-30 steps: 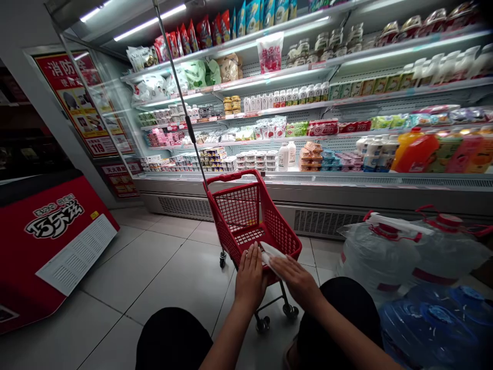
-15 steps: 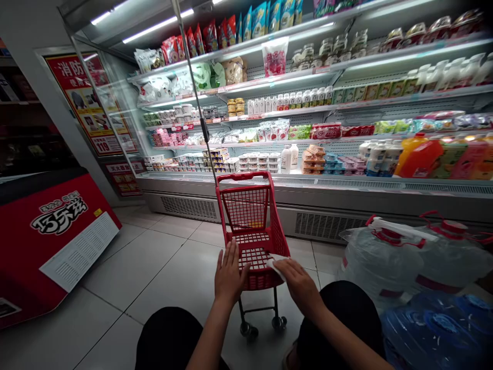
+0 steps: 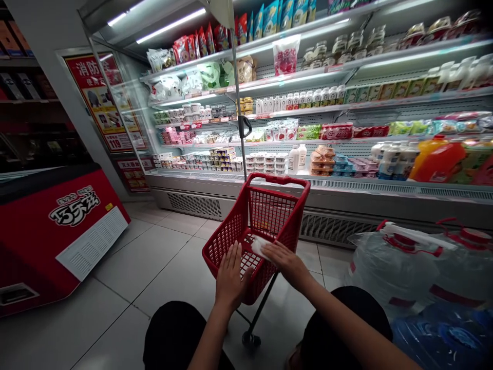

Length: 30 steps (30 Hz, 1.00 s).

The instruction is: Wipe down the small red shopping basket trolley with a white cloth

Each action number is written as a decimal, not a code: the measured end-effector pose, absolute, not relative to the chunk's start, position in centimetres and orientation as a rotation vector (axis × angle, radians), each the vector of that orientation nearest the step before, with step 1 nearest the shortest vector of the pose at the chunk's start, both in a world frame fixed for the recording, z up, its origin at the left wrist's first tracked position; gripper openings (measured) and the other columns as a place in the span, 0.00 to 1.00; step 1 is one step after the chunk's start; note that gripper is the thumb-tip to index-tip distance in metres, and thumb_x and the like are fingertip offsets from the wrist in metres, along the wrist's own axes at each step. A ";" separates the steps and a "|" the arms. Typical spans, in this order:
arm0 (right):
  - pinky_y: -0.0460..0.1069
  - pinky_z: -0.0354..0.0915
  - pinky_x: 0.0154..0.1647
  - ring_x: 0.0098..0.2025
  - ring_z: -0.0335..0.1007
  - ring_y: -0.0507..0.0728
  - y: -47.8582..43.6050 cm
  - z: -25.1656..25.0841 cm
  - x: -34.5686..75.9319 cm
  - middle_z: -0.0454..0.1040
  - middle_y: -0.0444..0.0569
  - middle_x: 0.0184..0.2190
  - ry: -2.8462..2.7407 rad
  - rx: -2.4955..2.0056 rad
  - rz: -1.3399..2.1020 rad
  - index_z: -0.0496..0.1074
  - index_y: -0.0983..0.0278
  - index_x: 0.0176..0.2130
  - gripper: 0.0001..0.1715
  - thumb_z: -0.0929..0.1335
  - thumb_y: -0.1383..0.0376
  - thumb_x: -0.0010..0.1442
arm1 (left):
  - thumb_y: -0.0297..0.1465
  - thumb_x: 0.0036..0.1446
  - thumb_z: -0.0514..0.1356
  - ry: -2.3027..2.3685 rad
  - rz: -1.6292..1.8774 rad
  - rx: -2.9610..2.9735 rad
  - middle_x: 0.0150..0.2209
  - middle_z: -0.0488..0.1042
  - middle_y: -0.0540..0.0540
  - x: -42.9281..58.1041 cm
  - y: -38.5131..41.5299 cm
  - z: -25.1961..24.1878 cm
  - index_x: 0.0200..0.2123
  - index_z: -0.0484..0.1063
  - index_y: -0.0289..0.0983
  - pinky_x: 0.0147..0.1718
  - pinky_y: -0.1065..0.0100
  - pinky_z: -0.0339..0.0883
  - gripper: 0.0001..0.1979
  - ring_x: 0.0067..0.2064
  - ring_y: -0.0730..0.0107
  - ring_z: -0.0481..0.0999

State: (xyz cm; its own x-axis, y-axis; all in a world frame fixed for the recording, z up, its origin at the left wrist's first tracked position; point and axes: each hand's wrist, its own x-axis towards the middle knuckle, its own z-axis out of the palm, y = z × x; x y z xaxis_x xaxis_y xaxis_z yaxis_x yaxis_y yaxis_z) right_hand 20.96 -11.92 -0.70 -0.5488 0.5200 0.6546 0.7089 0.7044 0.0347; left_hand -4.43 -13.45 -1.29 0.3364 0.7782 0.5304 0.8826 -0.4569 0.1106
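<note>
Okay, the red cart (image 3: 289, 230) just swung round, putting a different part within reach of the right hand (image 3: 287, 262) gripping a white wipe (image 3: 258, 246), left hand (image 3: 232, 277) flat and empty.

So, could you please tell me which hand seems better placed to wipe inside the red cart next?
Probably the right: the right hand holds a white cloth over the red cart. The left hand, fingers extended, is by the cart's near side, with no cloth visible in it.
</note>
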 end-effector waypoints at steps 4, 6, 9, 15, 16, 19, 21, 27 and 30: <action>0.60 0.63 0.69 0.66 0.66 0.58 -11.9 -1.5 20.2 0.72 0.53 0.64 -2.184 -1.043 -0.463 0.64 0.64 0.68 0.34 0.61 0.78 0.66 | 0.49 0.72 0.47 -1.580 -0.823 -2.377 0.74 0.52 0.39 -3.9 -13.5 -1.2 0.76 0.31 0.40 0.68 0.48 0.57 0.40 0.74 0.54 0.54; 0.59 0.65 0.68 0.67 0.66 0.58 -13.5 -2.2 18.2 0.71 0.53 0.64 -2.181 -1.008 -0.464 0.64 0.64 0.68 0.33 0.61 0.76 0.67 | 0.50 0.72 0.47 -1.563 -0.876 -2.411 0.75 0.50 0.38 -2.4 -14.0 -0.7 0.76 0.31 0.39 0.69 0.48 0.56 0.42 0.75 0.53 0.51; 0.57 0.66 0.68 0.66 0.66 0.57 -15.9 -2.8 15.3 0.73 0.53 0.63 -2.208 -0.868 -0.438 0.64 0.64 0.68 0.31 0.61 0.74 0.69 | 0.52 0.71 0.46 -1.550 -0.956 -2.489 0.76 0.46 0.40 -0.5 -15.2 0.1 0.76 0.33 0.40 0.69 0.48 0.56 0.41 0.76 0.53 0.47; 0.58 0.61 0.71 0.67 0.66 0.55 -15.5 -1.4 17.7 0.71 0.50 0.64 -2.308 -0.824 -0.457 0.61 0.61 0.70 0.33 0.61 0.75 0.69 | 0.53 0.70 0.47 -1.534 -0.943 -2.472 0.76 0.46 0.40 -1.6 -15.8 0.2 0.76 0.31 0.42 0.68 0.47 0.57 0.42 0.76 0.51 0.47; 0.58 0.59 0.72 0.67 0.65 0.54 -14.8 -1.0 19.2 0.71 0.49 0.65 -2.299 -0.870 -0.475 0.60 0.60 0.70 0.34 0.60 0.75 0.69 | 0.53 0.70 0.47 -1.526 -0.909 -2.456 0.76 0.47 0.40 -2.1 -15.6 0.1 0.76 0.31 0.42 0.68 0.47 0.57 0.43 0.75 0.52 0.48; 0.59 0.52 0.74 0.69 0.62 0.55 -13.0 0.1 24.0 0.68 0.48 0.67 -2.245 -1.046 -0.552 0.57 0.59 0.72 0.37 0.59 0.76 0.67 | 0.52 0.71 0.48 -1.558 -0.817 -2.385 0.75 0.50 0.41 -3.6 -14.7 0.0 0.76 0.32 0.44 0.66 0.48 0.61 0.41 0.75 0.53 0.52; 0.60 0.51 0.75 0.70 0.60 0.55 -12.4 0.6 26.1 0.66 0.47 0.68 -2.224 -1.143 -0.599 0.55 0.59 0.73 0.40 0.58 0.77 0.66 | 0.50 0.72 0.47 -1.571 -0.772 -2.337 0.75 0.52 0.43 -4.5 -14.0 0.1 0.76 0.34 0.46 0.65 0.50 0.62 0.38 0.74 0.54 0.54; 0.59 0.56 0.72 0.70 0.60 0.56 -13.4 -0.3 22.9 0.65 0.51 0.68 -2.156 -1.139 -0.569 0.54 0.61 0.73 0.41 0.58 0.78 0.65 | 0.47 0.73 0.46 -1.533 -0.792 -2.224 0.73 0.55 0.44 -4.2 -12.8 0.2 0.76 0.33 0.45 0.70 0.46 0.52 0.37 0.73 0.55 0.57; 0.59 0.55 0.73 0.70 0.59 0.56 -13.9 -0.5 20.3 0.65 0.50 0.68 -2.213 -1.062 -0.510 0.55 0.62 0.73 0.41 0.59 0.77 0.64 | 0.47 0.72 0.48 -1.427 -0.789 -2.313 0.73 0.55 0.44 -2.8 -12.8 -0.1 0.76 0.34 0.42 0.70 0.49 0.55 0.38 0.73 0.55 0.57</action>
